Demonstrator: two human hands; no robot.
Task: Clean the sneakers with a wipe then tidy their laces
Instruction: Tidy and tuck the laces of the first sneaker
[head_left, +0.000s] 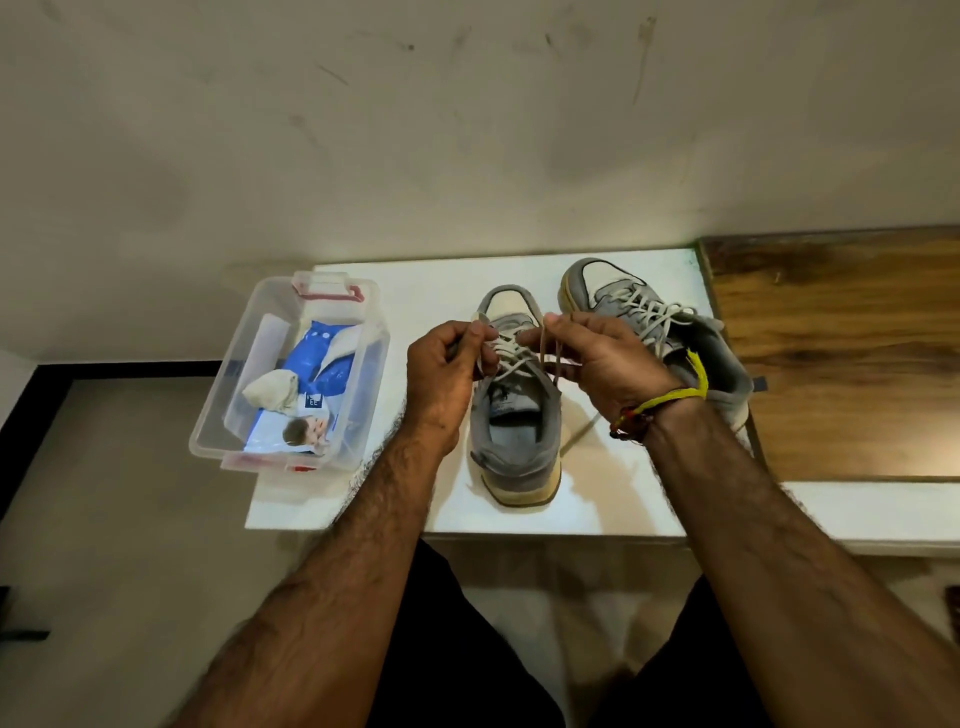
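Two grey and cream sneakers stand on a white board (613, 499). The left sneaker (517, 431) points away from me, heel toward me. Above its tongue, my left hand (447, 371) grips one end of its lace (511, 351), and my right hand (605, 364) pinches the other end, which loops down past the shoe's right side. The right sneaker (654, 322) lies behind my right hand, its laces loosely crossed. A crumpled used wipe (270, 391) sits in the bin on top of a blue wipe pack (317, 384).
A clear plastic bin (218, 415) with red latches stands at the board's left edge. A brown wooden surface (852, 353) adjoins the board on the right. A scuffed pale wall rises behind. My knees in dark shorts are below the board.
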